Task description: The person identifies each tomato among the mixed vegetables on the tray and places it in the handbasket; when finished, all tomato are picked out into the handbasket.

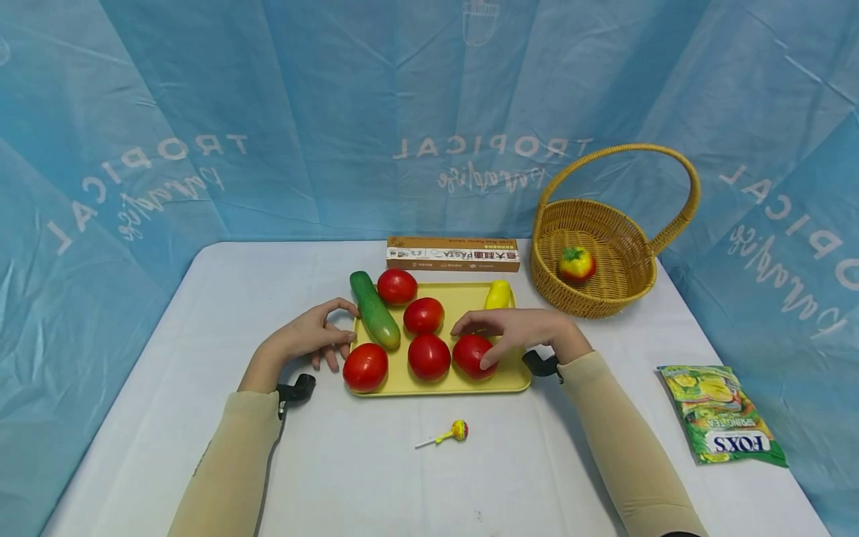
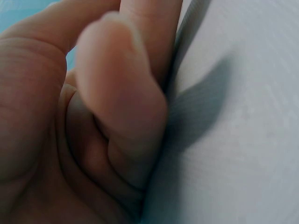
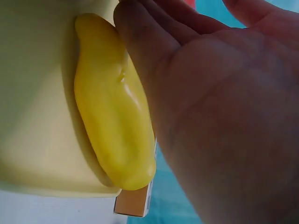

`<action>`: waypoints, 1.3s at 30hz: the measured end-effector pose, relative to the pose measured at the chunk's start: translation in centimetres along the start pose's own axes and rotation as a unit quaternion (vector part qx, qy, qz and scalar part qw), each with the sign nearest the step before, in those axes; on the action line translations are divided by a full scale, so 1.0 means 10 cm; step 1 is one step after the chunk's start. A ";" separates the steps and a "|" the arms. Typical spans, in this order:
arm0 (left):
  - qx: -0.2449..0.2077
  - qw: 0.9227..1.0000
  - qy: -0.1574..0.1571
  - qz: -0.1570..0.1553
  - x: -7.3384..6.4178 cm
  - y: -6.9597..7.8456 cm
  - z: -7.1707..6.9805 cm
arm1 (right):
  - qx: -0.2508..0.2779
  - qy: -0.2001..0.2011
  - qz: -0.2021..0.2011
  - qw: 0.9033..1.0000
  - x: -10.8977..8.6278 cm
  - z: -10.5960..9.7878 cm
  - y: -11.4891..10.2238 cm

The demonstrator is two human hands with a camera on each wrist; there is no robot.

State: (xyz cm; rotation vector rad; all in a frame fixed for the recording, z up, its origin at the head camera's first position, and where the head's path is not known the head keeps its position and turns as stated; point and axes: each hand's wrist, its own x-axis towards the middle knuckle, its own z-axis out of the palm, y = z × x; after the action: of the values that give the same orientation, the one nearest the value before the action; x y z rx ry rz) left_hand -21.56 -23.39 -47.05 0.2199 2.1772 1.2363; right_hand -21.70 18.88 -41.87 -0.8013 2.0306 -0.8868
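A yellow tray (image 1: 463, 298) holds several red tomatoes, a green cucumber (image 1: 374, 309) and a yellow pepper (image 1: 498, 295). My right hand (image 1: 473, 343) hovers over the front right tomato (image 1: 466, 359), with its fingertips touching the tomato's top. In the right wrist view the palm is spread and the fingers are nearly straight beside the yellow pepper (image 3: 112, 107). My left hand (image 1: 345, 328) rests on the white table (image 2: 243, 140) at the tray's left edge. Its fingers (image 2: 117, 93) are loosely curled and hold nothing. Whether they touch the tray's rim I cannot tell.
A pasta box (image 1: 452, 253) lies behind the tray. At the back right a wicker basket (image 1: 590, 298) holds a red-yellow fruit (image 1: 576, 263). A lollipop (image 1: 456, 430) lies in front of the tray and a green candy bag (image 1: 721, 414) at the right. Blue cloth walls surround the table.
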 end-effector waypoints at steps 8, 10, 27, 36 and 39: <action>0.003 1.000 -0.002 0.002 -0.03 0.02 0.00 | -0.001 -0.004 0.038 0.999 0.02 0.04 -0.04; 0.003 1.000 -0.003 0.004 -0.04 0.03 0.00 | -0.001 -0.002 0.044 0.999 0.02 0.04 -0.06; 0.004 1.000 -0.002 0.004 0.00 0.00 0.01 | 0.000 0.027 -0.025 0.999 -0.08 -0.02 -0.06; 0.001 1.000 0.000 0.007 0.00 -0.02 0.00 | 0.044 0.055 -0.073 0.995 -0.16 -0.10 -0.10; 0.001 1.000 0.001 0.008 0.00 -0.01 0.00 | 0.051 0.065 -0.071 0.994 -0.17 -0.12 -0.09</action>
State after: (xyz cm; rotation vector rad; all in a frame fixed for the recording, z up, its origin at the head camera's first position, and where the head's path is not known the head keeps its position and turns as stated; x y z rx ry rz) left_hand -21.51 -23.44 -47.18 0.2381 2.1816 1.2449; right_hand -21.59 20.05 -39.94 -0.8585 2.0391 -1.1408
